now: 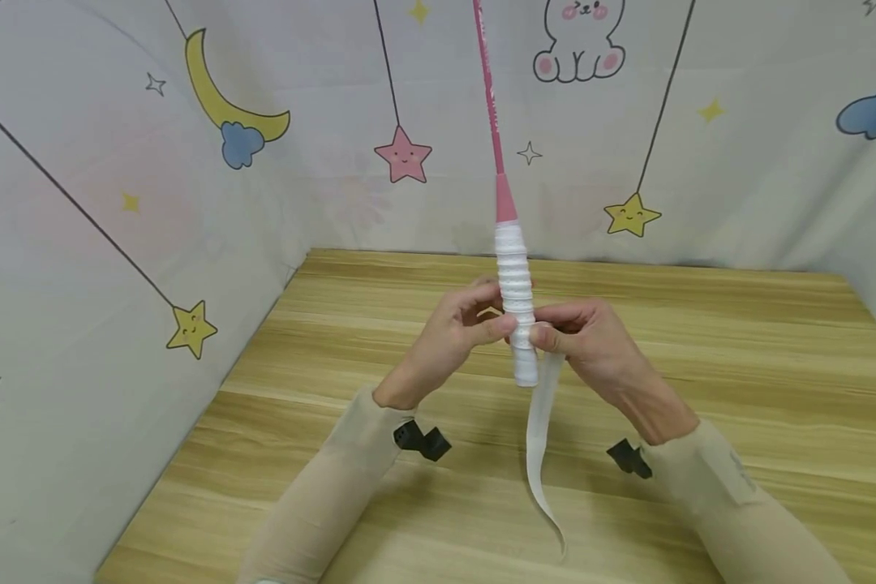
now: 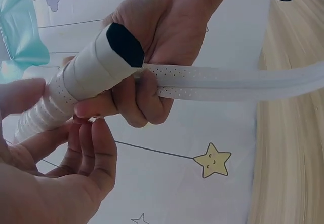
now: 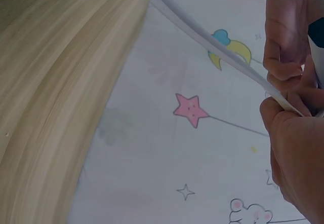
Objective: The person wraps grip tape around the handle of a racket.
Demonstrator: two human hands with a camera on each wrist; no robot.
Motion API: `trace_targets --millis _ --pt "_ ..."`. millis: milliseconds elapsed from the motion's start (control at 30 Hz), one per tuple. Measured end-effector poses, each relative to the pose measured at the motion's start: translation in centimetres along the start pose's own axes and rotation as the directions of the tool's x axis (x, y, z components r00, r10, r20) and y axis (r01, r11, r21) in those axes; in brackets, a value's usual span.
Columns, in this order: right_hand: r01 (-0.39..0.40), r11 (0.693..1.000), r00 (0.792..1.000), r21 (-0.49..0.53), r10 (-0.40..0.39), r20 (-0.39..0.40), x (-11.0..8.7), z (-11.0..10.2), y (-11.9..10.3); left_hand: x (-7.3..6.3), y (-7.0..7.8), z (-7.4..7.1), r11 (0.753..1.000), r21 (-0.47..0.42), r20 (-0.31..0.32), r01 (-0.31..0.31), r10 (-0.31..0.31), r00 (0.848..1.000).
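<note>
A badminton racket stands nearly upright in the head view, with a pink shaft point(image 1: 489, 81) and a ridged, white-wrapped handle point(image 1: 513, 259). My left hand point(image 1: 441, 337) grips that handle from the left, thumb in front. At its lower part my right hand point(image 1: 606, 349) pinches a strip of white grip tape point(image 1: 536, 438) against the right side. The tape's loose end hangs down below the hand. In the left wrist view small holes show in the tape, and the handle's butt end point(image 2: 125, 45) is dark. The racket's head lies outside every view.
Below the hands is a wood-grain table point(image 1: 321, 324). A white cloth point(image 1: 321, 162) printed with stars and a moon hangs behind it and at the left. Each sleeve carries a small black wrist camera point(image 1: 422, 440). Teal material point(image 2: 23, 26) shows in the left wrist view.
</note>
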State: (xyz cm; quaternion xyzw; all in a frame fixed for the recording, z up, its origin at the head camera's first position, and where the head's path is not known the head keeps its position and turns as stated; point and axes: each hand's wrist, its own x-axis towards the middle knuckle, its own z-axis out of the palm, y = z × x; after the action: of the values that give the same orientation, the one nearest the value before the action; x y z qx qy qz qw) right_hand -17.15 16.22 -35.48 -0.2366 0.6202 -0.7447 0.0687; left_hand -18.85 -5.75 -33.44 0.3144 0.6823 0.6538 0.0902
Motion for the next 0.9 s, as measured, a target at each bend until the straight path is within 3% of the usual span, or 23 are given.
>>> trace_targets --millis 167,333,600,900 --pt "-0.029 0.994 0.994 -0.107 0.017 -0.110 -0.06 0.48 -0.20 0.03 0.15 0.49 0.990 0.139 -0.116 0.008 0.008 0.993" --pt "-0.078 0.975 0.981 -0.208 0.039 -0.189 -0.13 0.77 -0.56 0.07 0.19 0.87 0.980 0.194 -0.231 0.032 0.014 0.973" --pt "-0.103 0.951 0.976 -0.293 0.040 -0.214 -0.31 0.66 -0.78 0.18 0.31 1.01 0.978 0.204 -0.260 0.039 0.015 0.966" --pt "-0.075 0.948 0.979 -0.310 0.012 -0.201 -0.28 0.66 -0.95 0.26 0.24 0.85 0.986 0.165 -0.236 0.028 0.012 0.972"
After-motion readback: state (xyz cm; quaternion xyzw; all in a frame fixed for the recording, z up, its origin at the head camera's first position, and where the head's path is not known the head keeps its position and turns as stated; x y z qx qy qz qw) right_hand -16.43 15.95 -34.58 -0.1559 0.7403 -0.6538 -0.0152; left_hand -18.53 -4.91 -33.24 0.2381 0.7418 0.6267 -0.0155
